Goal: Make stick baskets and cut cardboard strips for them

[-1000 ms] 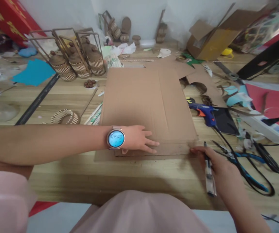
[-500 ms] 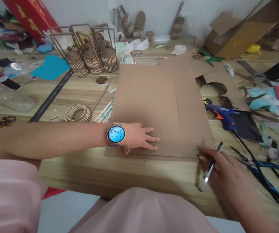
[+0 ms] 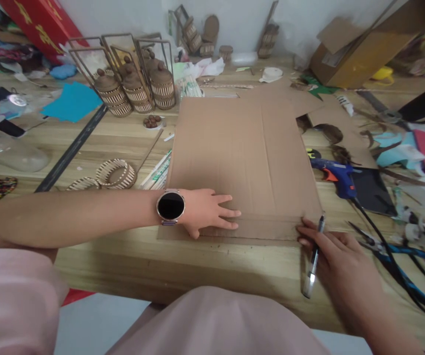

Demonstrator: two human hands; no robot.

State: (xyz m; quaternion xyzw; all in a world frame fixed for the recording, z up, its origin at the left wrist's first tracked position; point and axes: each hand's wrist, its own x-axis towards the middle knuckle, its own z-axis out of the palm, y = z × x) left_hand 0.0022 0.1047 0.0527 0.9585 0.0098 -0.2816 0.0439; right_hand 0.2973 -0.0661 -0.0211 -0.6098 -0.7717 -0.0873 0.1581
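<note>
A large flat sheet of brown cardboard (image 3: 234, 153) lies on the wooden table, over another cardboard piece whose edge shows along the front. My left hand (image 3: 210, 212) rests palm down on its front left part, fingers spread, a round watch (image 3: 170, 205) with a dark face on the wrist. At the front right corner of the sheet is my right hand (image 3: 331, 251), holding a pen (image 3: 314, 266) between its fingers. Its fingertips touch the cardboard edge, and the pen's narrow end points away from me, near the corner.
A blue glue gun (image 3: 338, 177) and blue-handled pliers (image 3: 382, 249) lie on the right. Striped rings (image 3: 116, 173), a small dish of brown balls (image 3: 153, 122) and lantern-like models (image 3: 134, 88) stand on the left. A cardboard box (image 3: 353, 54) sits at the back right.
My right hand has moved slightly left with the pen, reaching the cardboard corner. The watch face has gone dark. My left hand stays spread on the sheet.
</note>
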